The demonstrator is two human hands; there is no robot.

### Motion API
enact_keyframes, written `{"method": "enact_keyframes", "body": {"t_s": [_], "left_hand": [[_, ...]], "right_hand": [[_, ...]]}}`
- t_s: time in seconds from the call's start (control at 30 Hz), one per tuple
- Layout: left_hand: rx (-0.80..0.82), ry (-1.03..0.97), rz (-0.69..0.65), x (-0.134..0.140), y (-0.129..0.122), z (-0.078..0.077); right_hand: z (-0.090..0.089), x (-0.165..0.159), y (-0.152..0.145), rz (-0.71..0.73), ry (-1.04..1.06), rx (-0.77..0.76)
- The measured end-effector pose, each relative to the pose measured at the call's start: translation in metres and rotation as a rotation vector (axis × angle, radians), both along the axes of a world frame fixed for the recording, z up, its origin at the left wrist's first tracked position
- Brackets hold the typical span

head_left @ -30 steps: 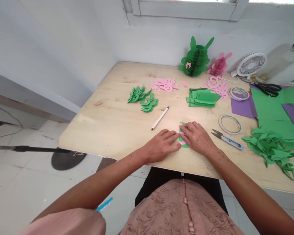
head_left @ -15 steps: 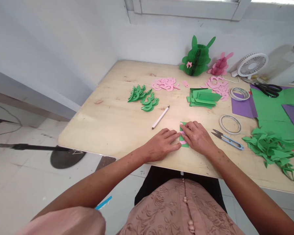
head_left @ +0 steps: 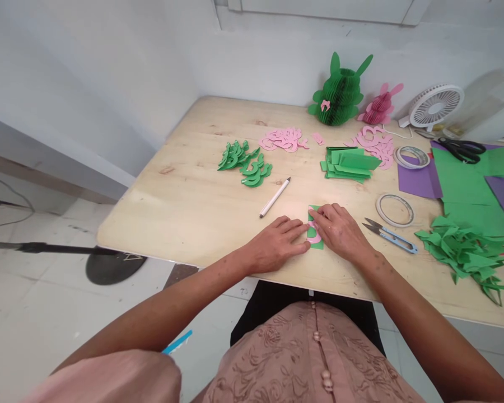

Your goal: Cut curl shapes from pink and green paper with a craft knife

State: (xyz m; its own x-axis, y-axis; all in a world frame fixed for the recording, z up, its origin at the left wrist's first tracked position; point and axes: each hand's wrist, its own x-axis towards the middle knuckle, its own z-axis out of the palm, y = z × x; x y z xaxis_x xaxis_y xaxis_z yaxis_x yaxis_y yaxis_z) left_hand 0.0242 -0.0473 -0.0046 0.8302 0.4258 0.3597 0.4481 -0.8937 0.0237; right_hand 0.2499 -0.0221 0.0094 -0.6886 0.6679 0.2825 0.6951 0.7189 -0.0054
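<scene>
evenly spread, the left hand [head_left: 277, 243] rests flat on the desk [head_left: 193, 212], unclenched, with its fingertips at the left edge of a small green card [head_left: 318, 246]. the right hand [head_left: 339, 230] bends over the same card from the other side, fingers down on its upper part; whether they pinch anything or only press, i cannot tell. the card lies near the front edge of the desk, between the two hands, with a pink paper shape [head_left: 315, 238] on it, partly hidden by the fingers.

beyond the left hand a white pen [head_left: 275, 197] lies at a slant. farther back are two small heaps of green cutouts [head_left: 256, 172] and a heap of pink cutouts [head_left: 283, 140]. a stack of folded green paper [head_left: 348, 165] sits beyond the right hand, with more pink pieces just behind it.

to the right of the right hand lie blue-handled snips [head_left: 397, 239], a thin roll of tape [head_left: 397, 225] and a tangled pile of green scraps [head_left: 460, 246]. black scissors [head_left: 464, 149] rest on green and purple sheets. against the wall stand a green paper rabbit [head_left: 340, 98], a smaller pink one and a white fan [head_left: 435, 106].
</scene>
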Motion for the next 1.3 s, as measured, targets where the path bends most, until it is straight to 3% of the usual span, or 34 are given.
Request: {"method": "enact_keyframes", "body": {"t_s": [1.3], "left_hand": [[0.010, -0.034, -0.005, -0.0006, 0.0001, -0.0025]], "right_hand": [[-0.0023, -0.0010, 0.0003, 0.001, 0.036, 0.021]]}}
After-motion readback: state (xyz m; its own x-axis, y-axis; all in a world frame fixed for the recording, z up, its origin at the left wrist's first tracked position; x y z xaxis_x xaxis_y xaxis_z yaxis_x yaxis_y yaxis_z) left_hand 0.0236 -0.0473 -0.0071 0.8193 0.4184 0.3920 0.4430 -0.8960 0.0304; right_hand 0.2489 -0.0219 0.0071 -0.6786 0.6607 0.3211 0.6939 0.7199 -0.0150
